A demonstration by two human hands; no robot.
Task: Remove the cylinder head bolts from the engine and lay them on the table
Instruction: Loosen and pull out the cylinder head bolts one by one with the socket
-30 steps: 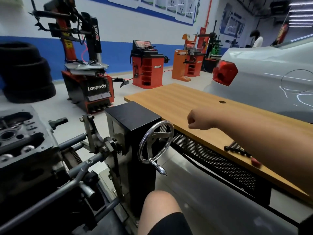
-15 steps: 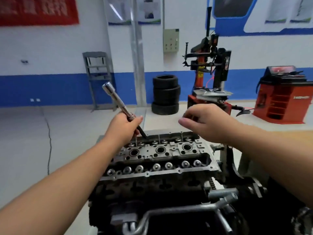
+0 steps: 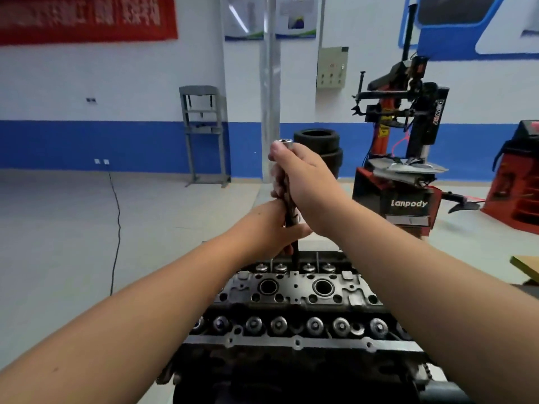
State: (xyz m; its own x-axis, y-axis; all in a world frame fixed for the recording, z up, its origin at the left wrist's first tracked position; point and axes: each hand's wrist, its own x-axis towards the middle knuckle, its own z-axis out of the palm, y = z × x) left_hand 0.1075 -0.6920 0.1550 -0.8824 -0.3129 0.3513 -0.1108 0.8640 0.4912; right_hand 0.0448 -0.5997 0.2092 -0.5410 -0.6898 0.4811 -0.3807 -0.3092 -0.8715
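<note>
Cylinder head (image 3: 294, 290) sits low centre, top face up, on the engine (image 3: 291, 368). Two round bores show in the middle casting, a row of valve-spring caps (image 3: 315, 326) along the near edge, another shorter row along the far edge. Thin studs or bolt shanks stick up at the far edge; can't tell which they are.

Extension bar with socket (image 3: 288, 182) stands close to upright over the far side of the head, its dark lower shank (image 3: 295, 255) running down to the far row. Whether it is seated on a bolt head can't be seen from here.

Right hand (image 3: 303, 182) is wrapped round the upper part of the tool, fingers curled, chrome end poking out just above the thumb. Left hand (image 3: 280, 228) grips the tool lower down, just under the right hand, fingers closed round the shank. Both forearms reach in from the bottom corners and meet over the head.

Corner of a wooden counter (image 3: 525, 266) just shows at the right edge; bolts on it aren't visible.

Behind: tyre changer marked "Lanpody" (image 3: 402, 182) right of centre, stacked tyres (image 3: 319, 147) behind the hands, grey metal frame stand (image 3: 204, 132) against the blue-and-white wall, red banner (image 3: 87, 18) top left, black cable (image 3: 116, 225) across the floor.
</note>
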